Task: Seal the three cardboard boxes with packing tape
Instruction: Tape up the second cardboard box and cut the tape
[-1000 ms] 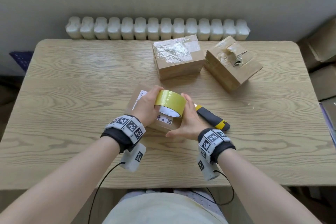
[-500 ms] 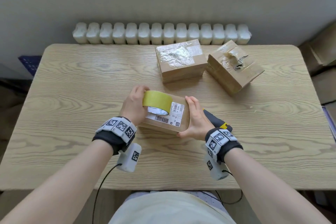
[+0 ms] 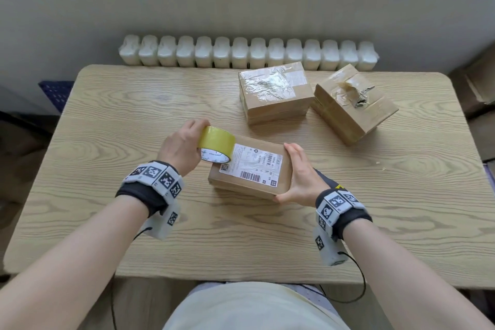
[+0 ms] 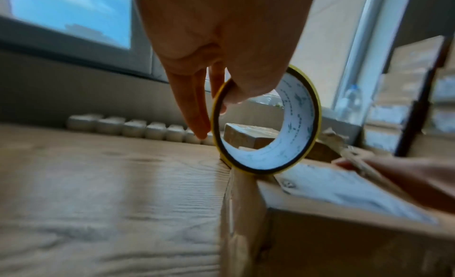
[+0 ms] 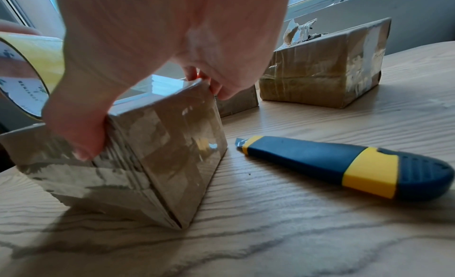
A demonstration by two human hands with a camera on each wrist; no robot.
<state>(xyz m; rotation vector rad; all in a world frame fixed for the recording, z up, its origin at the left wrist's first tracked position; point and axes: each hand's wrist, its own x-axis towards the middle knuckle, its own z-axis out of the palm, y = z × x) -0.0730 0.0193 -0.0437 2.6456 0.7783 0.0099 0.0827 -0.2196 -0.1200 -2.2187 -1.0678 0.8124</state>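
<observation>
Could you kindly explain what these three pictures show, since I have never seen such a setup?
No machine here: a person wears a camera on the head and one on each wrist. The head view looks down at a wooden table. The left hand grips a yellow tape roll at the left edge of the labelled box, which the right hand steadies. The left wrist view looks through the roll. The right wrist view shows a utility knife beside that box. Two more boxes, one with wrinkled tape and one with torn tape, lie farther back.

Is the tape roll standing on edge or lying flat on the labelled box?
On edge: the tape roll stands upright at the labelled box's left edge, its hole facing sideways, held by the left hand.
</observation>
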